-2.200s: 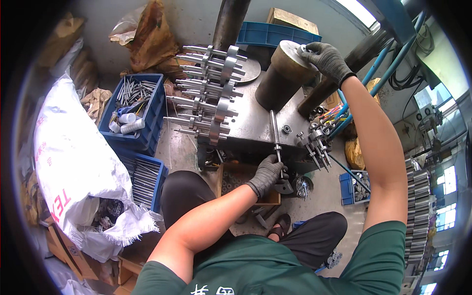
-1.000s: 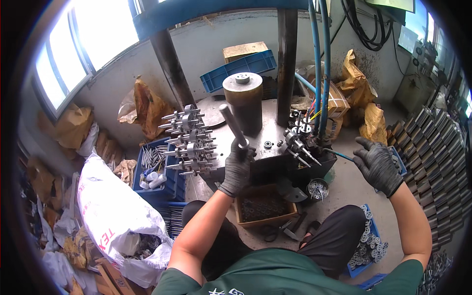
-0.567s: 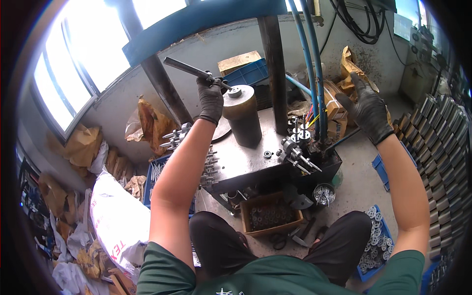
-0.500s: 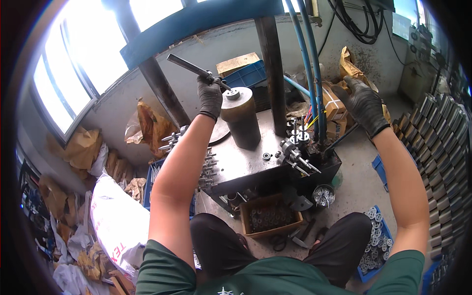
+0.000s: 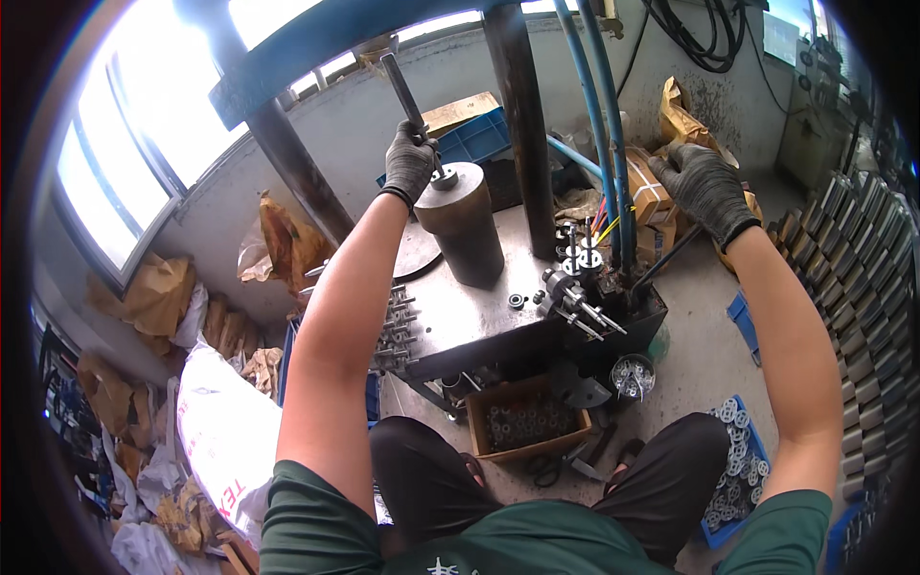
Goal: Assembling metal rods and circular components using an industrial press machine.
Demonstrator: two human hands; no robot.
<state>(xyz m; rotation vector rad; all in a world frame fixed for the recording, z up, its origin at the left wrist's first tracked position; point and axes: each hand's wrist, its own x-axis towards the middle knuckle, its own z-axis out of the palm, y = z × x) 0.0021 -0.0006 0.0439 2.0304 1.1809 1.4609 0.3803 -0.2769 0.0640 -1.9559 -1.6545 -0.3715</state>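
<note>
My left hand (image 5: 410, 165), in a dark grey glove, is closed around a metal shaft (image 5: 401, 88). The shaft leans to the left, with its lower end at the small round collar (image 5: 444, 179) on top of a thick steel cylinder (image 5: 468, 235). That cylinder stands on the press's metal table (image 5: 460, 321). Gloved too, my right hand (image 5: 707, 192) is raised on the right, thumb apart from the fingers, and nothing shows in it. It is nearest a strapped cardboard box (image 5: 648, 187) and the upper end of a dark lever (image 5: 668, 261).
Shafts with gears (image 5: 578, 305) lie at the table's right; several more line its left edge (image 5: 393, 331). Blue press posts (image 5: 522, 125) rise behind. Below are a wooden box of rings (image 5: 532, 422) and a bowl of parts (image 5: 632, 378). Stacked metal pieces (image 5: 853, 307) stand right.
The shaft in my left hand has swung more upright, its lower end now at the collar on the cylinder. My right hand's fingers have drawn closer together. The view has shifted slightly.
</note>
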